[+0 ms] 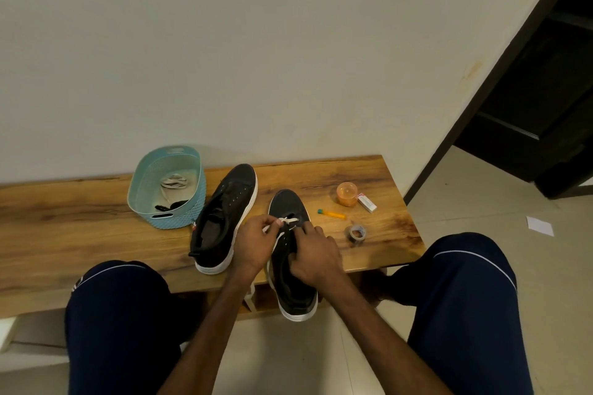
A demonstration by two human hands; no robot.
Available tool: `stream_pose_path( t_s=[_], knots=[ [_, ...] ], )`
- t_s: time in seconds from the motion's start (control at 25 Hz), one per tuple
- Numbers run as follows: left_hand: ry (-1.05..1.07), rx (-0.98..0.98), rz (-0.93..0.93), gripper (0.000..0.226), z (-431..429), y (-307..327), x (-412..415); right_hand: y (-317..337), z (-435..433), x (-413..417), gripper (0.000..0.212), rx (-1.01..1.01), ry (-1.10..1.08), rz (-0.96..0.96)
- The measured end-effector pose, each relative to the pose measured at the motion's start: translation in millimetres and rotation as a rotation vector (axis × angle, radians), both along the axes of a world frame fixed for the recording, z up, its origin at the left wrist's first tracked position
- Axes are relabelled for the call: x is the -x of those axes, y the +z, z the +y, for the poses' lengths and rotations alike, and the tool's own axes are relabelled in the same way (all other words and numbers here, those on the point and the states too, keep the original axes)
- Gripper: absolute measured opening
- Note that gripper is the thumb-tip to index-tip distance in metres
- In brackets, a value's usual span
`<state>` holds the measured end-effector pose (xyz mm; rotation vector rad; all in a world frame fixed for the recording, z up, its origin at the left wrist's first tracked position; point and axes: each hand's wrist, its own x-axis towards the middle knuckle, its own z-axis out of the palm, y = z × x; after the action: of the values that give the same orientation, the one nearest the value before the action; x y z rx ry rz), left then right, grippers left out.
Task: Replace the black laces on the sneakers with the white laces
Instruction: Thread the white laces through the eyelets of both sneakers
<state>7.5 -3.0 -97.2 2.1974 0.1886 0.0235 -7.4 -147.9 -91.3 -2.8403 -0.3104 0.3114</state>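
You have only one view, the wide-angle camera on your head. It looks forward and down over your knees in dark blue trousers point(122, 314) onto the near brown wooden bench point(80, 218). The plain pale wall point(256, 42) fills the upper half.

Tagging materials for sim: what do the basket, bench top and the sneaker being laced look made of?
Basket: likely moulded plastic, matte teal; perforated walls, cut-out handle.
Bench top: wood or wood-look laminate, cannot tell; grain streaks, slight sheen.
Sneaker being laced: black matte fabric-like upper, white probably rubber sole.
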Motion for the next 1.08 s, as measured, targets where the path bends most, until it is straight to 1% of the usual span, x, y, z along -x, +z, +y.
stream_pose_path(
  t_s=[0.04,0.08,0.16,0.24,0.32,0.44,0.76,0.84,0.92,0.96,1.0,1.08],
  knots=[
    [0.0,-0.039,-0.002,0.018,-3,-3,0,-4,2,3,0.044,0.009,-0.008,-0.051],
    [0.004,-0.079,0.003,0.019,-7,-5,1,-7,2,4,0.037,-0.029,-0.033,-0.074],
    [0.01,-0.165,0.015,0.019,-13,-6,3,-14,-4,2,0.029,-0.23,-0.132,-0.037],
    [0.003,-0.254,0.022,0.016,-18,-6,4,-18,-13,-5,0.029,-0.465,-0.262,0.053],
    [-0.027,-0.324,0.012,0.013,-22,-6,4,-19,-20,-9,0.031,-0.613,-0.334,0.12],
    [-0.095,-0.386,0.005,0.01,-26,-8,1,-19,-23,-9,0.033,-0.668,-0.343,0.164],
    [-0.191,-0.56,-0.031,0.015,-29,-10,-6,-23,-24,-12,0.033,-0.641,-0.309,0.169],
    [-0.189,-0.541,-0.063,0.017,-29,-15,-5,-24,-26,-12,0.029,-0.697,-0.298,0.218],
    [-0.175,-0.471,-0.082,0.017,-29,-21,-6,-23,-28,-13,0.03,-0.891,-0.377,0.322],
    [-0.173,-0.431,-0.085,0.016,-27,-23,-6,-24,-28,-16,0.029,-0.957,-0.435,0.346],
    [-0.176,-0.385,-0.082,0.017,-25,-25,-7,-27,-26,-19,0.024,-0.973,-0.48,0.326],
    [-0.191,-0.326,-0.072,0.022,-20,-28,-5,-34,-20,-25,0.01,-0.918,-0.533,0.227]
  ],
)
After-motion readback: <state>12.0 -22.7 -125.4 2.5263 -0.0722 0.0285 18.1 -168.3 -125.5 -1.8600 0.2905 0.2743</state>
